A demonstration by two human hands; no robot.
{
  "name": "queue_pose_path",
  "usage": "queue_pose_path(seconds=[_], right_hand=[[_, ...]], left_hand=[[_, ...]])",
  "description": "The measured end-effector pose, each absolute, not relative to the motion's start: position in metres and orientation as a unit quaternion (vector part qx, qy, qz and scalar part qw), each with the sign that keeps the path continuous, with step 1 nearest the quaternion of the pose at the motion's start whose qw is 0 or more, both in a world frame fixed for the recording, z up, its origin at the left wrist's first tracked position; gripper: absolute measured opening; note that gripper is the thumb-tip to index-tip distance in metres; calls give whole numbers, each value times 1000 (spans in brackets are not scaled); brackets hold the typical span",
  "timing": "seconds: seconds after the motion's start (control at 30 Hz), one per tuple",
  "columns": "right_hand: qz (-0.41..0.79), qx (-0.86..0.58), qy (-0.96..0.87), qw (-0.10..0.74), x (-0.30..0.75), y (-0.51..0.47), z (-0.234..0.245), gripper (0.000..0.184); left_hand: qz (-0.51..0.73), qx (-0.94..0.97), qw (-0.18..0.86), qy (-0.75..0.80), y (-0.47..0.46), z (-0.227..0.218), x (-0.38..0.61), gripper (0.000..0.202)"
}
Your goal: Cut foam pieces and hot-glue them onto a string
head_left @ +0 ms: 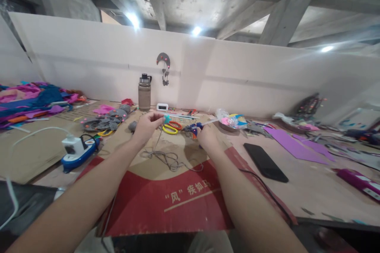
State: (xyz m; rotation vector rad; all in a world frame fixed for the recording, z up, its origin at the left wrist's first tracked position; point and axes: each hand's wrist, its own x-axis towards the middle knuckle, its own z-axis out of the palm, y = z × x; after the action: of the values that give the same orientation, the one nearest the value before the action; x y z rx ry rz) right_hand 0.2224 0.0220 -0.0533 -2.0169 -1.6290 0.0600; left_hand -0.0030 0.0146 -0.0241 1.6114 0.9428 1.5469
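Left hand (147, 125): closed in a fingertip pinch on a small teal piece (167, 118), probably felt or foam. It is held raised just above the bench, near the middle of the far edge of the cardboard.

Right hand (208, 136): fist wrapped round a blue tool (192, 129), possibly a glue gun, though its exact type is too small to tell. The nose points left toward the teal piece, close to it; whether they touch cannot be told.

Black cable (267, 191): thin, trailing beside the right forearm.

Cardboard sheet (178, 201): flattened carton, brown with a red printed band, lying under both arms as a work surface.

Grey cord (169, 159): loose tangled loops on the cardboard, below the hands.

Scissors (170, 128): yellow plastic handles, lying flat just beyond the hands.

Water bottle (144, 93): smoky translucent cylinder with a dark cap, upright against the white partition.

Phone (265, 162): glossy black slab, face up, to the right.

Purple foam sheets (293, 142): flat, matte, angular offcuts.

Power strip (78, 150): blue and white, with a plug seated in it, at left.
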Motion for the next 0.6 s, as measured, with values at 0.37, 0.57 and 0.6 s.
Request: queue_pose_path(seconds=[0.37, 0.57, 0.6], right_hand=[[30, -792, -540, 284, 240, 33, -61, 39], [52, -624, -625, 466, 205, 11, -45, 18], [67, -595, -645, 475, 196, 6, -45, 17]], left_hand=[[585, 619, 355, 386, 15, -26, -1, 19], [559, 668, 228, 435, 5, -23, 1, 19], [555, 678, 194, 442, 3, -23, 2, 18]])
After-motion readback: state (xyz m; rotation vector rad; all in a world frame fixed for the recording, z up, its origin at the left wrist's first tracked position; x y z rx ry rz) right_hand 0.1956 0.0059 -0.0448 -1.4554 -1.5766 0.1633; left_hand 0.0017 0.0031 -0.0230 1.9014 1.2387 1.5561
